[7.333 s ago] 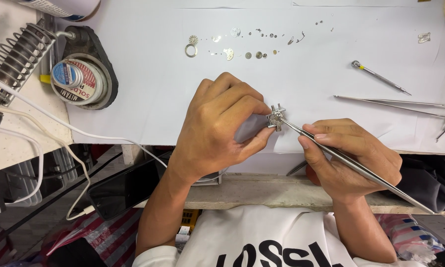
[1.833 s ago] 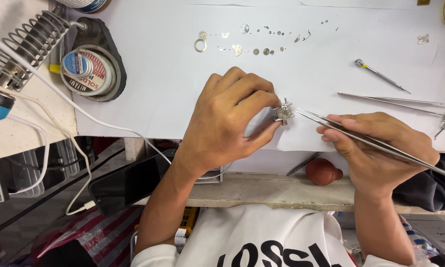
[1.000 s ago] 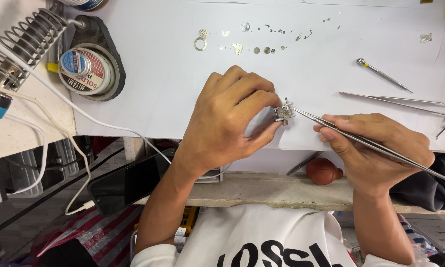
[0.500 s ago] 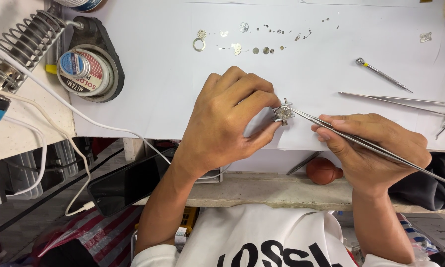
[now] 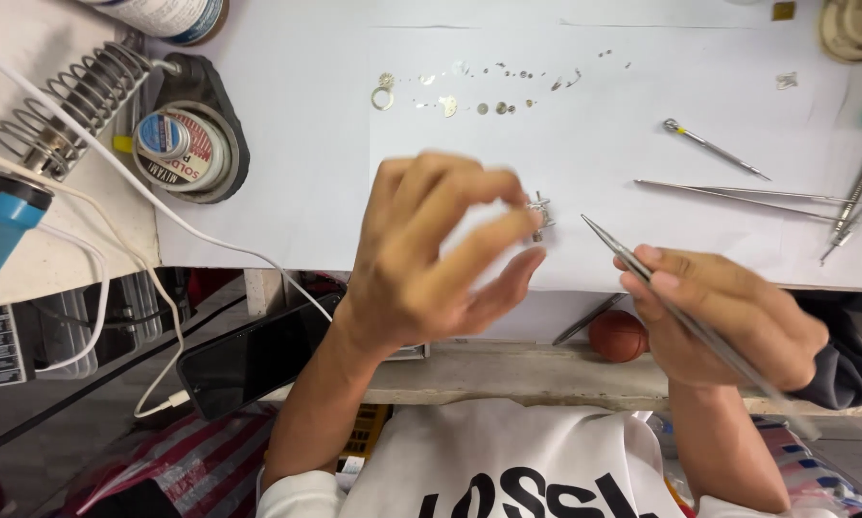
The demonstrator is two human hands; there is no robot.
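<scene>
My left hand (image 5: 441,254) hovers over the white paper sheet (image 5: 316,163), its fingertips pinching a small metal watch part (image 5: 540,212). My right hand (image 5: 723,317) holds long steel tweezers (image 5: 632,261) like a pen. The tweezer tip points up-left and stops a short way right of the metal part, not touching it. A row of tiny gears, a small ring and screws (image 5: 479,91) lies on the paper beyond my hands.
A soldering iron stand with coil (image 5: 76,105) and a round tin (image 5: 177,144) sit at the left, with a blue-handled tool (image 5: 0,230) and white cables. Screwdrivers and spare tweezers (image 5: 738,192) lie at the right. A phone (image 5: 254,355) and a small brown ball (image 5: 618,336) rest on a lower ledge.
The tweezers have pulled back to the right, away from the metal part. My left hand has lifted and loosened, still pinching the part at its fingertips.
</scene>
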